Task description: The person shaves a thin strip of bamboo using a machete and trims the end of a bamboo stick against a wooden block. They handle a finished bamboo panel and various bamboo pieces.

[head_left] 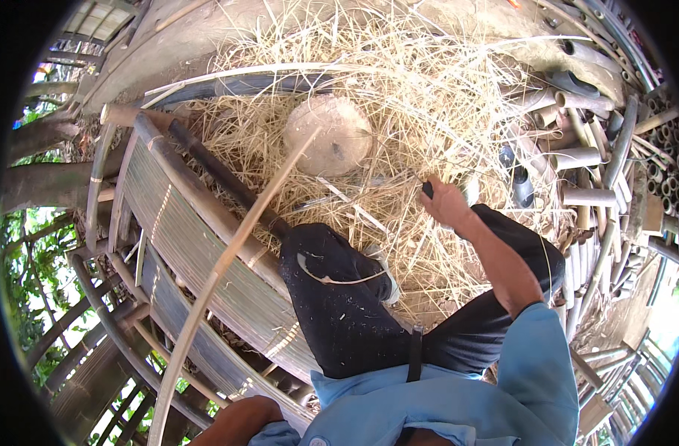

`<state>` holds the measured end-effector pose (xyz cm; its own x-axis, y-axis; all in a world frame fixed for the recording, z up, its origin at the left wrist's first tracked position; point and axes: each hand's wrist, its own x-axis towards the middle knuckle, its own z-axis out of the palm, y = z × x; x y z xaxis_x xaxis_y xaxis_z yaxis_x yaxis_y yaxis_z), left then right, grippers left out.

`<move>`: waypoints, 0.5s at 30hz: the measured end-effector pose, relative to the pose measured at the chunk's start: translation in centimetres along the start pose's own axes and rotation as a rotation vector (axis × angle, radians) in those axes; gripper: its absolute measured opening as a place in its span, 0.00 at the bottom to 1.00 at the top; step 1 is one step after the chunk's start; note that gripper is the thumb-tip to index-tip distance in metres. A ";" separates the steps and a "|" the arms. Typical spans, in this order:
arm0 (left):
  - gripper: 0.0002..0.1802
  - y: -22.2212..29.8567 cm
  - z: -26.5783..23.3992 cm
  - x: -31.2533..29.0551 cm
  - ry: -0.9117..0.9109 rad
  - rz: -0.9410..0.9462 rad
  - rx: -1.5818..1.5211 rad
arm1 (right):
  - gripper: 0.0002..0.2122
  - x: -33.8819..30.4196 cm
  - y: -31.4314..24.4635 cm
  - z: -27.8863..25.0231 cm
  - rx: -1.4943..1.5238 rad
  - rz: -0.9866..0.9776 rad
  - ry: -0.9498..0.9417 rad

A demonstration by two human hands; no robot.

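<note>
My right hand is closed around the short black handle of a tool, out over the shavings in front of my right knee. What the rest of the tool looks like I cannot make out. A long, pale bamboo strip slants from the lower left edge up to the round wooden block, where its far tip lies over the top. Of my left arm only a part shows at the lower edge; the left hand is out of view.
Thin bamboo shavings cover the ground around the block. A slatted bamboo bench stands along my left. Cut bamboo tubes are piled at the right. One curled shaving hangs over my left leg. Another long strip lies behind the block.
</note>
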<state>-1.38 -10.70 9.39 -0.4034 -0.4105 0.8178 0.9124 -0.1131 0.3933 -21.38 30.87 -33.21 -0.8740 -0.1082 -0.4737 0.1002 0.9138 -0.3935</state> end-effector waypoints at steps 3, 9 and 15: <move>0.25 -1.3 -1.2 -1.1 -0.002 0.134 0.570 | 0.19 -0.4 0.1 -4.9 0.254 -0.035 -0.101; 0.28 -3.7 -1.2 -1.9 -0.117 -0.027 0.279 | 0.14 -2.5 -0.1 -10.1 0.307 0.231 -0.489; 0.30 -7.1 0.9 -1.4 -0.135 -0.103 0.143 | 0.18 5.1 8.7 -9.5 0.064 0.096 0.047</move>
<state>-7.39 -8.49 5.82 -0.5082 -0.2777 0.8152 0.8507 -0.0144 0.5254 -29.45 41.98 -31.53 -0.8800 -0.0012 -0.4750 0.2135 0.8923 -0.3978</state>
